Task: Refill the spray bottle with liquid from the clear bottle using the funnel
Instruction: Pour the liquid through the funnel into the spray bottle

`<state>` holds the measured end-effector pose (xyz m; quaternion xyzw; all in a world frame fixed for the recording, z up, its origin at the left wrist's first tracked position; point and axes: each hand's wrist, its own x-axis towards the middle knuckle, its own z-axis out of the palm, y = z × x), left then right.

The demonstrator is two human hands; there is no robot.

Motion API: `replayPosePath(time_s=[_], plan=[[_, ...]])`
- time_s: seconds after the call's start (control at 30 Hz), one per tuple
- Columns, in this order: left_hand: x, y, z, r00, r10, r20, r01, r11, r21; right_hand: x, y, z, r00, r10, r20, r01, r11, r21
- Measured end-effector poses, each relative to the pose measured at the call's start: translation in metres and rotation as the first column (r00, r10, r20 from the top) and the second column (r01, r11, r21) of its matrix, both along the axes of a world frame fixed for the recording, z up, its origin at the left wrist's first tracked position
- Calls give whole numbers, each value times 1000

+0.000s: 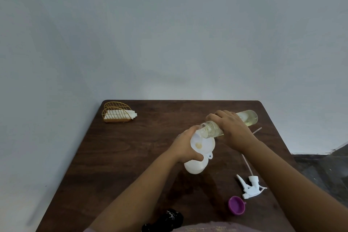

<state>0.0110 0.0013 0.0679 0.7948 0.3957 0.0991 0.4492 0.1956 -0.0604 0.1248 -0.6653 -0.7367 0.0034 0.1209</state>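
At the middle of the dark wooden table (131,156), your right hand (232,130) has its grip wrapped around the body of the clear plastic bottle of pale yellow liquid (246,118), tipped nearly level with its open threaded mouth over the wide white plastic funnel (204,146). Your left hand (185,147) has its grip clamped around the neck of the round white plastic spray bottle (194,167), just under the funnel, with fingers up against the funnel's rim.

To pour well, I'd judge you should raise the base of the clear bottle slowly, so the stream lands inside the funnel wall and not past its edge. Only a small pool shows in the funnel, so there is room; watch that it drains before you add more. Hold the spray bottle firmly upright, since the funnel sits top-heavy on it.

Counted:
- one clear bottle
- one spray bottle
- two funnels: the white one in use and a small purple plastic funnel (236,205) lying near the front edge
- one white trigger sprayer head with dip tube (249,186) lying beside the purple one
- one gold wire napkin holder (116,112) at the far left corner
- two hands
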Motion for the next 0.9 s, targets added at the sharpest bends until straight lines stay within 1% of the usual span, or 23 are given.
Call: replayPosePath(time_s=[0.9], plan=[[-1,2,-2,1000,-6,-1,6,1000,-3,-3,3,2,1000,6,24,-5,1000,-11]])
